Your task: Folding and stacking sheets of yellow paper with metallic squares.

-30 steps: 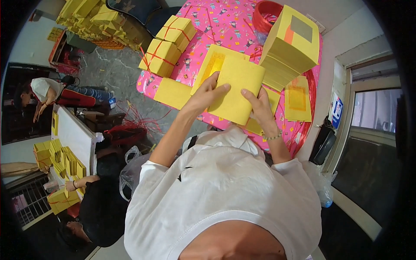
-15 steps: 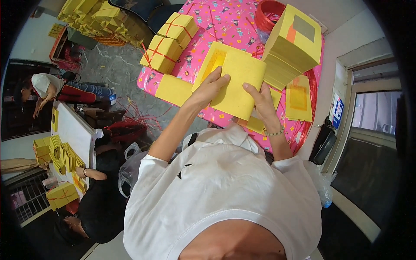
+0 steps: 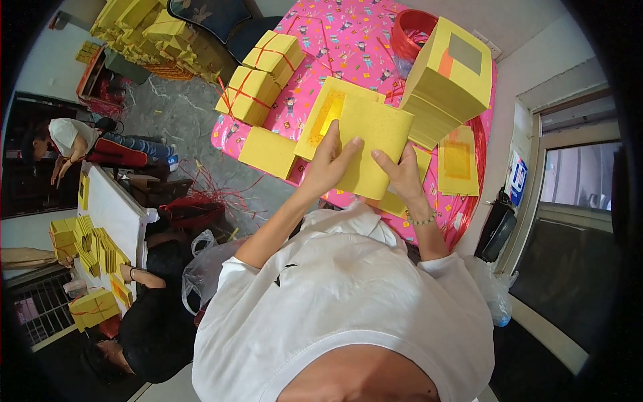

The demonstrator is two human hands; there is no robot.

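Note:
Both hands grip a folded wad of yellow paper (image 3: pixel 375 130) above the table. My left hand (image 3: pixel 330 161) holds its left edge, with the thumb lying on top. At the right edge, my right hand (image 3: pixel 402 175) has its thumb on the near face and its fingers behind. Beyond my left hand lies a yellow sheet with an orange-gold patch (image 3: pixel 327 107), partly covered by the wad. A plain yellow sheet (image 3: pixel 268 153) rests at the table's left edge. More yellow paper (image 3: pixel 392 204) shows below the wad, partly hidden by my right hand.
The table has a pink patterned cloth (image 3: pixel 355 43). Bundles tied with red strips (image 3: pixel 251 94) stand at left; a tall yellow paper stack (image 3: pixel 442 87), printed sheets (image 3: pixel 458 161) and a red tub (image 3: pixel 410 37) are at right. Two other people sit left, one near a white table (image 3: pixel 120 194).
The folded wad and both hands have shifted slightly toward me in the picture. My left hand has slid a little to the left along the wad's edge, and both hands keep hold.

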